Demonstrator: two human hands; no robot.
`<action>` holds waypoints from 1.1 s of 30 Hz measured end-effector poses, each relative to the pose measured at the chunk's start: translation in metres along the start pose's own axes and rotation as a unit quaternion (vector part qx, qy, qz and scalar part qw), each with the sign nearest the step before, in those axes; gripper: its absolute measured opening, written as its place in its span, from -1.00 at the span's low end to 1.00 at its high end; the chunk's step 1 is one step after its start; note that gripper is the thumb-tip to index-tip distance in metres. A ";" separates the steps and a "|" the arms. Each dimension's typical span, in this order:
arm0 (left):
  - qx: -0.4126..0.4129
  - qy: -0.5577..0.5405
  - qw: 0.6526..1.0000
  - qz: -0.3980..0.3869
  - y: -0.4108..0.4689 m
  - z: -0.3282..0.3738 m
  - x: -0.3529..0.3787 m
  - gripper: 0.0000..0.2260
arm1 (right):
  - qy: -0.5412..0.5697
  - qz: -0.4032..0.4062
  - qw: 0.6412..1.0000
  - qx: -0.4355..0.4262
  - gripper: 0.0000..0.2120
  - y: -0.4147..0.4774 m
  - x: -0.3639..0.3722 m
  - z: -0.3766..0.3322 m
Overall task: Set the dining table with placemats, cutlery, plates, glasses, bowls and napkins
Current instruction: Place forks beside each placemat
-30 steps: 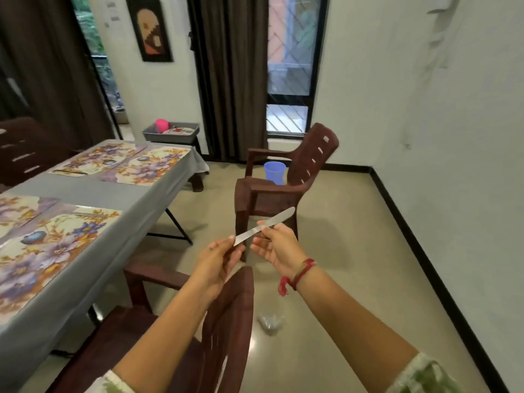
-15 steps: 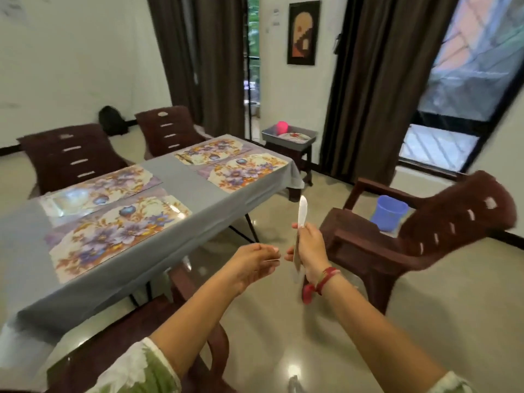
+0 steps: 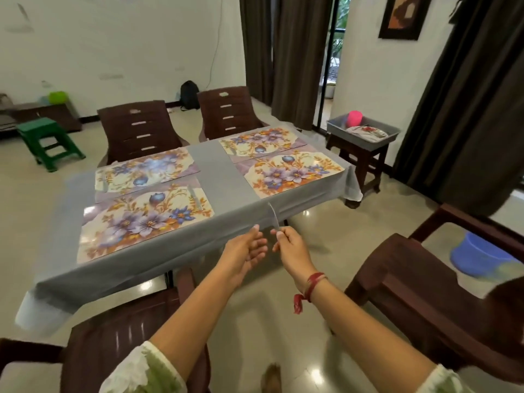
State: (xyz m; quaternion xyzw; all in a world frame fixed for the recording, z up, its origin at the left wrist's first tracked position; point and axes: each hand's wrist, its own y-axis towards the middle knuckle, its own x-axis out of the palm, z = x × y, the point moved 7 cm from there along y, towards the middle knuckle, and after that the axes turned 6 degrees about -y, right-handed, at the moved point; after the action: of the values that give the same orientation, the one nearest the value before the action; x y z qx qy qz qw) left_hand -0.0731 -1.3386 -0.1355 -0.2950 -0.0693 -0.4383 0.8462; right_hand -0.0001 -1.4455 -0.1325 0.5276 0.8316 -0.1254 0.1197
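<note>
While the right hand (image 3: 287, 246) pinches the knife (image 3: 272, 217) blade-up at centre frame, before the near edge of the table (image 3: 224, 180) | left hand (image 3: 246, 251) just beside it, fingers loosely spread, holding nothing | four floral placemats (image 3: 147, 219) lie on the table, centre and left.

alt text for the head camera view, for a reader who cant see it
A person's right hand pinches a table knife, blade up, in front of a grey-clothed dining table, with the left hand open beside it. Four floral placemats lie on the table, brown chairs around it.
</note>
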 end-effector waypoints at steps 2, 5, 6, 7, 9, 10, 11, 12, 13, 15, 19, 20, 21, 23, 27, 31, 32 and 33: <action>0.006 0.005 1.000 0.011 0.031 0.009 0.001 -0.70 | -0.024 -0.021 0.999 -0.005 -0.82 0.032 0.008 0.002; 0.006 0.000 1.000 0.024 0.086 0.030 0.006 -0.72 | -0.039 -0.039 0.998 -0.005 -0.82 0.096 0.023 0.000; 0.003 -0.004 1.000 0.028 0.106 0.039 0.008 -0.74 | -0.042 -0.047 0.998 0.000 -0.82 0.118 0.029 -0.003; 0.002 -0.005 1.000 0.031 0.120 0.046 0.009 -0.77 | -0.049 -0.056 0.997 0.007 -0.81 0.133 0.033 -0.005; 0.011 0.003 0.999 0.033 0.153 0.070 0.014 -0.80 | -0.048 -0.085 0.995 0.006 -0.82 0.168 0.045 -0.013; 0.022 0.013 0.999 0.035 0.168 0.082 0.017 -0.81 | -0.043 -0.098 0.994 -0.003 -0.83 0.183 0.049 -0.018; 0.030 0.026 0.999 0.037 0.182 0.092 0.020 -0.83 | -0.041 -0.100 0.994 -0.009 -0.84 0.198 0.051 -0.023; 0.037 0.042 0.998 0.038 0.193 0.098 0.022 -0.85 | -0.036 -0.094 0.995 -0.015 -0.85 0.209 0.050 -0.026; 0.040 0.057 0.997 0.036 0.205 0.104 0.025 -0.87 | -0.031 -0.088 0.995 -0.017 -0.85 0.222 0.048 -0.029; 0.037 0.072 0.996 0.039 0.227 0.110 0.028 -0.89 | -0.024 -0.091 0.995 -0.022 -0.85 0.245 0.046 -0.029; 0.032 0.059 0.994 0.081 0.271 0.119 0.029 -0.90 | 0.005 -0.125 0.992 0.003 -0.85 0.291 0.038 -0.024; 0.033 0.057 0.993 0.094 0.283 0.121 0.030 -0.90 | 0.011 -0.138 0.990 0.014 -0.88 0.303 0.035 -0.020; 0.032 0.054 0.993 0.104 0.296 0.124 0.032 -0.91 | 0.013 -0.152 0.988 0.024 -0.93 0.317 0.032 -0.013; 0.026 0.049 0.991 0.120 0.321 0.128 0.040 -0.90 | 0.003 -0.167 0.985 0.029 -0.90 0.345 0.021 -0.002; 0.020 0.031 0.991 0.126 0.384 0.133 0.080 -0.84 | 0.011 -0.162 0.986 0.040 -0.78 0.416 -0.003 0.028; 0.002 0.035 0.993 0.112 0.453 0.129 0.132 -0.78 | -0.025 -0.143 0.989 0.022 -0.80 0.481 -0.030 0.050; -0.002 0.048 0.993 0.107 0.469 0.126 0.144 -0.78 | -0.038 -0.143 0.989 0.017 -0.88 0.493 -0.038 0.056; -0.004 0.055 0.994 0.098 0.484 0.122 0.156 -0.76 | -0.062 -0.137 0.989 0.005 -0.88 0.504 -0.047 0.061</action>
State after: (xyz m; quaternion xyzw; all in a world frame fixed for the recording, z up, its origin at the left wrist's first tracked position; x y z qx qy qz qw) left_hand 0.4175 -1.1663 -0.1894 -0.2792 0.0083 -0.3691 0.8864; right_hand 0.4810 -1.2979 -0.2156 0.4003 0.8866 -0.1768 0.1501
